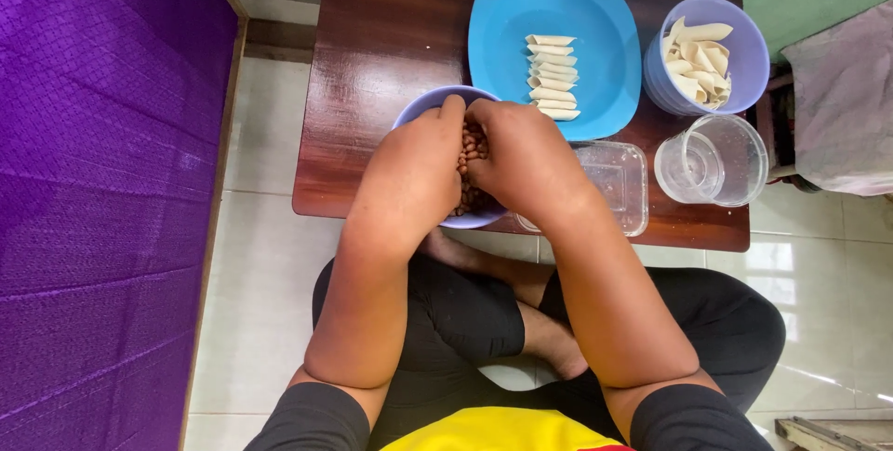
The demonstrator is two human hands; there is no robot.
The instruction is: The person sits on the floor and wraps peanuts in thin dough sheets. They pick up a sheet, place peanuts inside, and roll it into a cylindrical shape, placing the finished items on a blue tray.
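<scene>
Bowl [423, 105] of peanuts [473, 146] upright, opening upward; left hand [414, 167], right hand [521, 158] inside.

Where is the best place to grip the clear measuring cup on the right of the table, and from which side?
Probably around the upright wall of the clear measuring cup, coming from its right. It stands open and looks empty; the purple tub of pasta crowds its far side, the clear rectangular container its left.

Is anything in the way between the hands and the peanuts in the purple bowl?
Nothing visible. Both the left hand and the right hand are already inside the bowl, fingers among the peanuts. The blue plate sits behind, clear of them.
</scene>
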